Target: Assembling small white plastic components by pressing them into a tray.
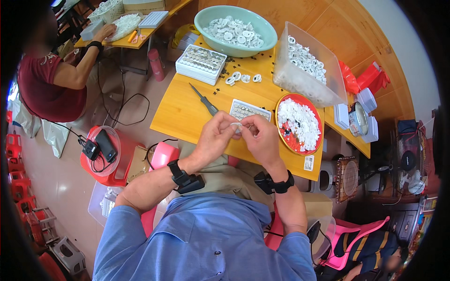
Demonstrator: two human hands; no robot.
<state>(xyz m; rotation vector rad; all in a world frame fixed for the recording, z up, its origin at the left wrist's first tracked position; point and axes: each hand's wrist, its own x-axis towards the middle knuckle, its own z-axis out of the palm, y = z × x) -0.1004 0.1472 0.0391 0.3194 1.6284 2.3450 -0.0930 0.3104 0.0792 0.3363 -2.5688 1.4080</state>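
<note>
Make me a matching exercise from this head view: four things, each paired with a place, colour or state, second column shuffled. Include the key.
Column one
1. Screwdriver
2. Basin
3. Round tray
4. Small white part

Column two
A. Red, partly covered with white pieces, to the right of the right hand
B. Held at the fingertips of both hands
C. Lying on the wooden table, just beyond the left hand
D. Pale green, with a heap of white parts inside

Pairs: 1-C, 2-D, 3-A, 4-B
</note>
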